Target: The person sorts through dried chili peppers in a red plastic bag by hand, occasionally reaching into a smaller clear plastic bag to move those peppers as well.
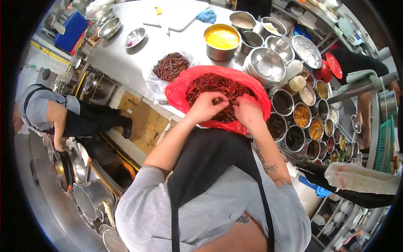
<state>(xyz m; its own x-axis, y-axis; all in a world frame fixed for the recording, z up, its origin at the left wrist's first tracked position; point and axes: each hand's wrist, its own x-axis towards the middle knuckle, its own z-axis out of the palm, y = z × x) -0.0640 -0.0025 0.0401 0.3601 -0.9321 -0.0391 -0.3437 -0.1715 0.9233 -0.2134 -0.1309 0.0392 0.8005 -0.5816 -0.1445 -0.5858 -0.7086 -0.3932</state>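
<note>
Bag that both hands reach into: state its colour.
The bag is red, shown best in the head view.

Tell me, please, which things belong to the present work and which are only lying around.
Apparently in use:
red bag
dried chilies inside it
probably the clear bag beside it

Apparently just lying about:
white board
blue cloth
yellow-filled pot

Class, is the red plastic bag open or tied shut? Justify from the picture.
Open: the red plastic bag has its mouth spread wide, showing dried red chillies, with the left hand and right hand over them.
</note>
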